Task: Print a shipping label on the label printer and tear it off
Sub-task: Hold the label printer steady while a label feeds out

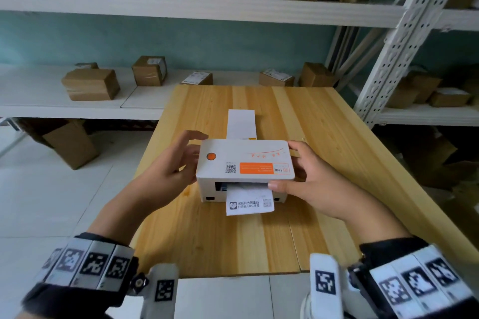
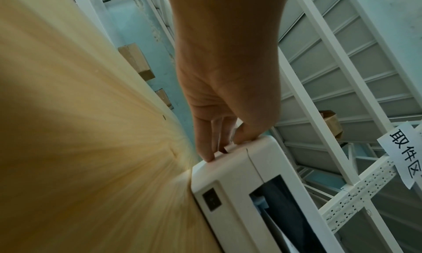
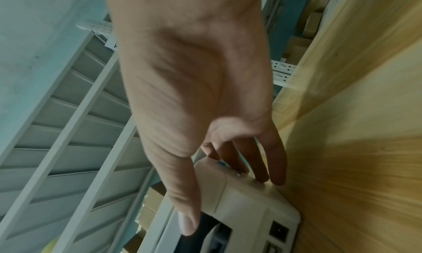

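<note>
- The printer [image 1: 245, 163] sits at the centre of the head frame on the table [image 1: 324, 122], between both hands.
- The left hand [image 1: 168, 166] is at the printer's left side; in the left wrist view its fingertips [image 2: 206, 155] and thumb touch the printer's side and edge, grasping it lightly.
- The right hand [image 1: 318, 184] holds the printer's right side: its fingers [image 3: 277, 166] lie along the side, and its thumb [image 1: 278, 185] lies across the front by the slot.
- The label [image 1: 248, 202] hangs from the front slot at lower centre, just left of that thumb, still attached.
- Blank paper [image 1: 241, 124] extends behind the printer.
- Boxes [image 1: 90, 84] stand on shelves [image 1: 129, 2] across the top.
</note>
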`<state>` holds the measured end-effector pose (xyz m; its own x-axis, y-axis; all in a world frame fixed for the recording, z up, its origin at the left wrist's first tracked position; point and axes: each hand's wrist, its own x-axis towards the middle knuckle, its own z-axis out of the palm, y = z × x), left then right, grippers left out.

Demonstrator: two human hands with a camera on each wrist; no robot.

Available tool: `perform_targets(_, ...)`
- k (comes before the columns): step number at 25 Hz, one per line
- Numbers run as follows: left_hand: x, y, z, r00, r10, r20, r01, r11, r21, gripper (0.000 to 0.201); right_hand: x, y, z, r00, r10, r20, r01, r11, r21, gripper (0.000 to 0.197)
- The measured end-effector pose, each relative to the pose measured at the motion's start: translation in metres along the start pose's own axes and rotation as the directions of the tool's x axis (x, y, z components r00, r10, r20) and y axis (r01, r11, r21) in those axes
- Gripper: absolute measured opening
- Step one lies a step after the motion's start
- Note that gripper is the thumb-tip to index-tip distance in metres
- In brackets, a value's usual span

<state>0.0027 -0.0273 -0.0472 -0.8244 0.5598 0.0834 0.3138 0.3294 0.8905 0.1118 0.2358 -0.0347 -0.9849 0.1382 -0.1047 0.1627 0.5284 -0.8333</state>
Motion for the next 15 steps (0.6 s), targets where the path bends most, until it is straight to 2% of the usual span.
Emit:
perform_targets(6, -0.011, 0.008, -0.005, 0.992, -0.006, 0.129, 0.035, 0.975, -0.219, 0.064, -0.003, -0.006, 0.001, 1.0, -0.005, -0.028, 0.005, 1.0, 0.008, 0.085)
perform_targets(12, -0.011, 0.012, -0.001, 0.997, -0.04, 0.061, 0.052, 0.977, -0.206, 0.085, -0.007, -0.002, 0.004, 0.993, -0.029, -0.115, 0.033, 0.999, 0.038, 0.087)
perform_targets(15, -0.012, 0.012, -0.001, 0.999, -0.035, 0.038, 0.042, 0.974, -0.224, 0.087, -0.007, -0.005, 0.005, 0.993, -0.03, -0.111, 0.037, 0.997, 0.068, 0.091)
